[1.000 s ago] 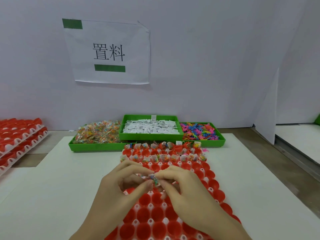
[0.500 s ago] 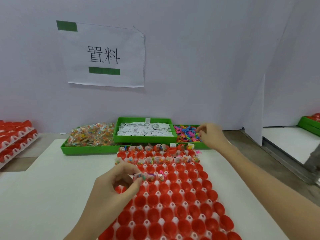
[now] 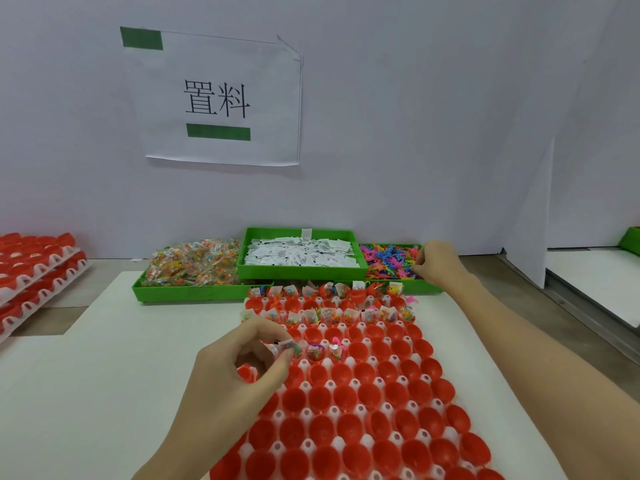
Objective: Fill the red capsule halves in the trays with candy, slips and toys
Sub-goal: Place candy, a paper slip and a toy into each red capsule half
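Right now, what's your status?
Left hand pinching candy packet over tray. Right hand in toy bin. Nothing blocking.

Tray (image 3: 360, 408): near rows run off the bottom edge; left side covered by the left hand (image 3: 235, 372) and forearm.
Left pinch: a small packet (image 3: 285, 346) between thumb and fingers, too small to tell its contents.
Right hand (image 3: 438, 261): fingertips down among the toys (image 3: 388, 259); what they hold, if anything, is hidden.
Candy bin (image 3: 194, 292): right end hidden behind the slip bin (image 3: 301, 270).
Stacked trays (image 3: 34, 268): cut by the left edge.
Far-right green bin (image 3: 632, 239): only a corner shows.
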Motion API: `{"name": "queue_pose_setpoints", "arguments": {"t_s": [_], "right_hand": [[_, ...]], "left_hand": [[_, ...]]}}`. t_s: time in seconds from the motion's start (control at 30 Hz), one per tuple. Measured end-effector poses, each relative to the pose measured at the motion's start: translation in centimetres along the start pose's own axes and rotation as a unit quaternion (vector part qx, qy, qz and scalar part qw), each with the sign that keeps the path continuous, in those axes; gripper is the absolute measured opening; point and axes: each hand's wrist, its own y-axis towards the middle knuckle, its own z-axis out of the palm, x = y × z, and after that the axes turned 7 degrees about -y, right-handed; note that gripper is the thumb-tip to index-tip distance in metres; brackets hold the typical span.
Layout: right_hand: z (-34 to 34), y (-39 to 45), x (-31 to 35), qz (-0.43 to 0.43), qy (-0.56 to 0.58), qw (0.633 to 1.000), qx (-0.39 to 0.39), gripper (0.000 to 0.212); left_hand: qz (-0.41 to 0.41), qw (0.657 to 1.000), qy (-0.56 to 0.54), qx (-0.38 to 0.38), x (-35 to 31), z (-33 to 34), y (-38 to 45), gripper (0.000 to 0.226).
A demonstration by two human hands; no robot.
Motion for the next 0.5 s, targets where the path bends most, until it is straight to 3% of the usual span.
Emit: {"name": "queue_pose_setpoints", "arguments": {"t_s": [0.1, 0.2, 0.3, 0.5], "right_hand": [[0.2, 0.5, 0.2, 0.015, -0.012, 1.0, 0.007, 0.026], [0.9, 0.6, 0.3, 0.032, -0.013, 0.999, -0.007, 0.041], [1.1, 0.7, 0.5, 0.044, 0.003, 0.999, -0.017, 0.044], [1.4, 1.1, 0.9, 0.044, 0.068, 0.996, -0.028, 0.011]], "left_hand": [[0.002, 1.0, 0.001, -0.002, -0.1, 0.0, 0.0, 0.027], [0.005, 1.0, -0.002, 0.001, -0.2, 0.0, 0.0, 0.026], [0.007, 1.0, 0.008, 0.007, -0.2, 0.0, -0.1, 0.027], [0.013, 1.0, 0.016, 0.012, -0.2, -0.1, -0.1, 0.026]]}}
